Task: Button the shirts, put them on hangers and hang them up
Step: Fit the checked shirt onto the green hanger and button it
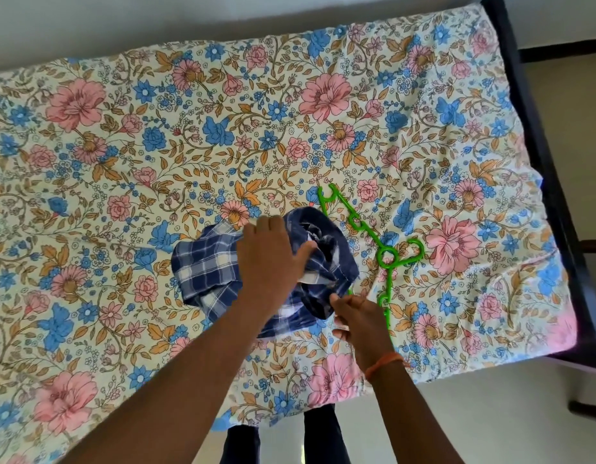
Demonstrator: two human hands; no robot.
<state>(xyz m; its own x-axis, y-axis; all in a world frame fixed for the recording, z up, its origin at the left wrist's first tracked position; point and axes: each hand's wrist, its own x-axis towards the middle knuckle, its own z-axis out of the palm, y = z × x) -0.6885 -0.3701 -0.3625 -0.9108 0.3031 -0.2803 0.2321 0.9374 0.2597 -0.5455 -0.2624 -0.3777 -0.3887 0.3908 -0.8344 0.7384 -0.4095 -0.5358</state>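
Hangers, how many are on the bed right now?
1. A green hanger lies on the bed, to the right of the crumpled shirt; its lower end runs behind the right hand. The shirt could hide another.

A bed [537, 135] with a dark frame fills the head view, covered by a cream floral sheet [156, 135] printed with pink and blue blooms and tan leaves. A crumpled blue-and-white checked shirt [206, 266] lies on the sheet just below centre. Touching the shirt's edge at its 3 o'clock side, a bright green plastic hanger [386, 254] lies flat, its hook pointing toward 3 o'clock and its arms running from 12 o'clock down to 6 o'clock.
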